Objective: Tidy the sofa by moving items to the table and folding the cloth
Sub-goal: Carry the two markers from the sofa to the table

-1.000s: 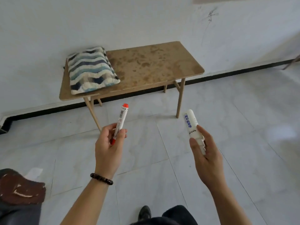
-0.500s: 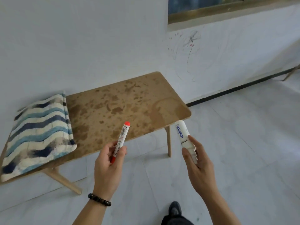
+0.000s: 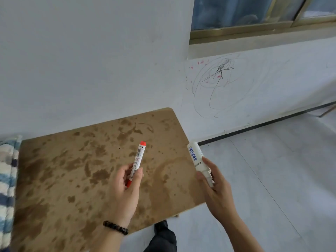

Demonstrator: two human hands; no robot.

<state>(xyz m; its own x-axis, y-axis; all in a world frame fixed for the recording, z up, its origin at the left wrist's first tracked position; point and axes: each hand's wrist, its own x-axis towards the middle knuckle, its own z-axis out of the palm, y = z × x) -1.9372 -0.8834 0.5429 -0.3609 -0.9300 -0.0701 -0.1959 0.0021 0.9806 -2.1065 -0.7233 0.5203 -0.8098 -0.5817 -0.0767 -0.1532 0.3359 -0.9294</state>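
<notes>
My left hand (image 3: pixel 125 190) pinches a white marker with red ends (image 3: pixel 137 158), its tip pointing up and away, above the middle of the stained wooden table (image 3: pixel 72 179). A white bottle with blue lettering (image 3: pixel 197 157) is gripped by its narrow end in my right hand (image 3: pixel 216 190), over the table's right edge. At the table's left end lies a blue-and-white striped cushion (image 3: pixel 7 171), mostly cut off by the frame. No sofa or cloth is in view.
The table stands against a white wall (image 3: pixel 91 60) with scribbles to the right and a window (image 3: pixel 254 13) above. Pale tiled floor (image 3: pixel 272 179) lies to the right. My dark shoe (image 3: pixel 161 226) shows below the table's front edge.
I have stepped up to the table, which now fills the lower view. Both hands, with the marker and the bottle, went from over the floor to over the tabletop.
</notes>
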